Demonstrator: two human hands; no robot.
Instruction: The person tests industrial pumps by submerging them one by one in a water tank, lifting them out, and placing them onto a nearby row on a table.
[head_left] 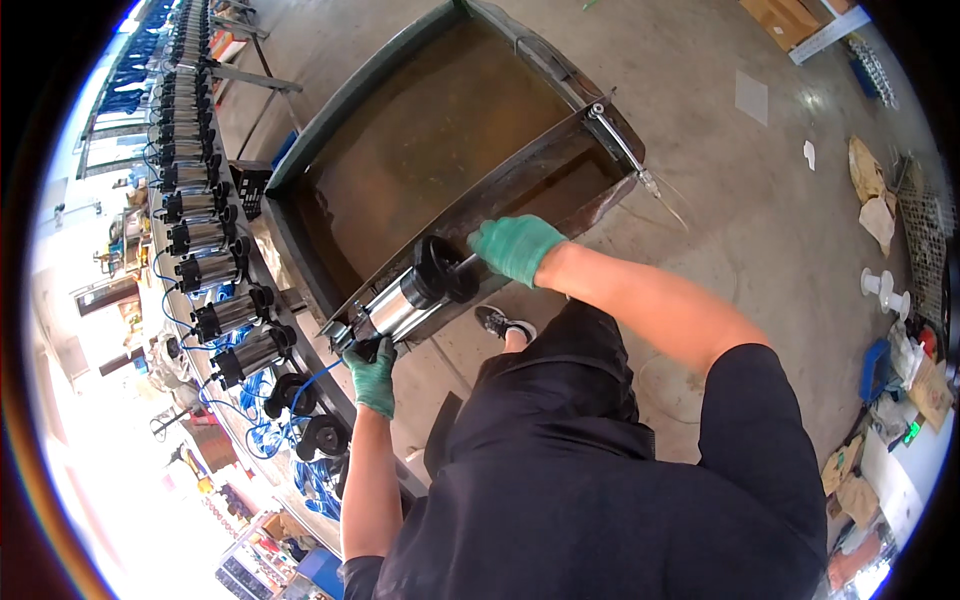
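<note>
Concrete floor [690,60] occupied by liquid-filled tank [345,97]; steel cylinder [393,305] gripped by left hand [372,382], short rod [466,263] clasped by right hand [514,248].

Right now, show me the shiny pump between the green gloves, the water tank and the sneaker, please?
Shiny pump [397,305]: head view, on its silver body.
Water tank [395,52]: head view, on its rim.
Sneaker [492,319]: head view, on its dark upper.

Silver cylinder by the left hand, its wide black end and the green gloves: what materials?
Silver cylinder: probably polished metal, from its bright streaked reflections.
Wide black end: plastic or rubber, perhaps; dark, slight sheen.
Green gloves: thin fabric or rubber, unclear; matte, close-fitting.
</note>
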